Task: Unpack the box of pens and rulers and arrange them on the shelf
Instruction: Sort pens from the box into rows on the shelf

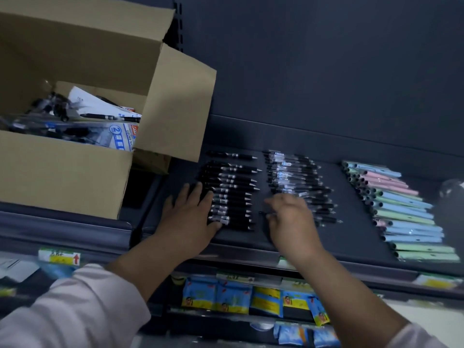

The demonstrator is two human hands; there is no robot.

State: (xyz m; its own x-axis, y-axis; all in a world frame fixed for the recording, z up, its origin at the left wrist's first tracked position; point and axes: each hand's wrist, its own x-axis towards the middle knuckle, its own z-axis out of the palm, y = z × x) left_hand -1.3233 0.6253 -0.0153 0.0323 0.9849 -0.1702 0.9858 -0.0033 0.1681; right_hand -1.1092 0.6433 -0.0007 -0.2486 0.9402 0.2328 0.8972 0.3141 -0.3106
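My left hand (192, 217) lay flat and open on the dark shelf (351, 222), fingers spread, with the fingertips touching the left ends of the black pens (232, 194) in the first row. It held nothing. My right hand (288, 217) was over the near end of the second row, the wrapped black pens (298, 177). Its fingers were curled, but the hand was blurred, so I could not tell if it pinched a pen or not. More to the right, well apart from my hands, the pastel pens (401, 212) in pink, blue and green lay in one long row. The cardboard box (62, 172) stood open at the left end of the shelf, and inside it there were more pens and a ruler pack (120, 136). Below the shelf hung blue and yellow packets (233, 297).
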